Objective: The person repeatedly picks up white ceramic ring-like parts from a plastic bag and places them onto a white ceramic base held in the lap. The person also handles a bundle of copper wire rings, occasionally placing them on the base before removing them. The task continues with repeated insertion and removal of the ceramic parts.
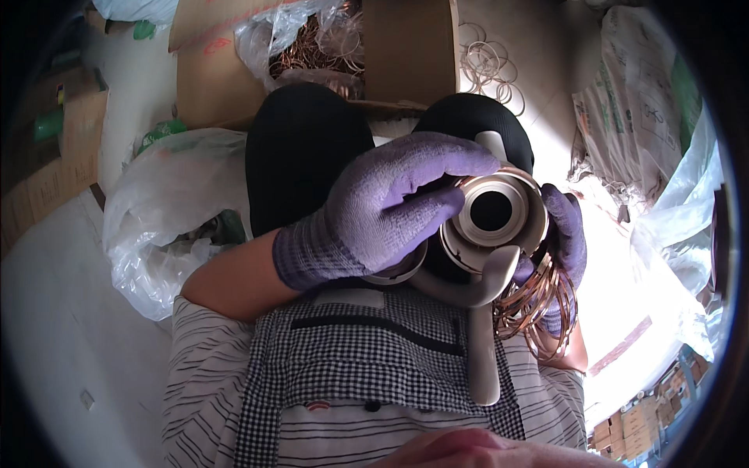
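My left hand (382, 207), in a purple knit glove, reaches across my lap. Its thumb and fingers close on the rim of a cream round part (538, 226) with stepped inner rings, a dark round hole and curved arms. A thin copper-coloured edge shows at the rim's top. On the part's right side is my gloved right hand (571, 238), fingers curled, partly hidden by the part. A bundle of copper-coloured rings (538, 316) hangs at this hand. A second round part (402, 271) shows partly under my left wrist.
Beyond my knees, an open cardboard box (409, 51) holds plastic bags and copper-coloured rings. Pale rings (488, 66) lie on the floor beside it. A clear plastic bag (175, 195) stands at my left, a woven sack (632, 109) at far right.
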Motion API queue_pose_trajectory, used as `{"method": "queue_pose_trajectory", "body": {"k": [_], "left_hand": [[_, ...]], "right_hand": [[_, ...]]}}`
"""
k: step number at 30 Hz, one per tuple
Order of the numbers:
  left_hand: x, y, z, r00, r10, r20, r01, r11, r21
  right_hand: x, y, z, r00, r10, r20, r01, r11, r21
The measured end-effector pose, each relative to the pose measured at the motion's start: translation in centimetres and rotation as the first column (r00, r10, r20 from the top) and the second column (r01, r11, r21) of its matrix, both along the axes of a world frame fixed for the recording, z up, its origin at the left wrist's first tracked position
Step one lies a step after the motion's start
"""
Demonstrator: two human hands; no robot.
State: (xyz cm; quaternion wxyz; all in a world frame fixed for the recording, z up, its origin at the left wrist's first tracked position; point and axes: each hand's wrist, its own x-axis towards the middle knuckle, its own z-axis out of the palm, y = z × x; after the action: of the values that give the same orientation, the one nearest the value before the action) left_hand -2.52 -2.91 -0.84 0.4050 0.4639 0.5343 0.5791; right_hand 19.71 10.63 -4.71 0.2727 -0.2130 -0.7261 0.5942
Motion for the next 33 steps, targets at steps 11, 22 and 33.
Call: {"method": "queue_pose_trajectory", "body": {"k": [11,22,33], "left_hand": [[-1.6,1.1,-0.6,0.912,-0.227,-0.342,0.248,0.969,0.015],[0.9,0.2,0.7,0.838,-0.065,-0.541,-0.004,0.992,-0.127],[0.7,0.3,-0.3,0.889,-0.059,-0.454,0.002,0.992,-0.125]], "right_hand": [[-1.2,-0.1,1.3,0.993,-0.113,0.028,0.113,0.877,-0.467],[-1.2,-0.2,0.1,0.992,-0.059,0.108,0.073,0.990,-0.124],[-0.7,0.2,-0.2,0.994,-0.089,0.067,0.098,0.983,-0.153]]}}
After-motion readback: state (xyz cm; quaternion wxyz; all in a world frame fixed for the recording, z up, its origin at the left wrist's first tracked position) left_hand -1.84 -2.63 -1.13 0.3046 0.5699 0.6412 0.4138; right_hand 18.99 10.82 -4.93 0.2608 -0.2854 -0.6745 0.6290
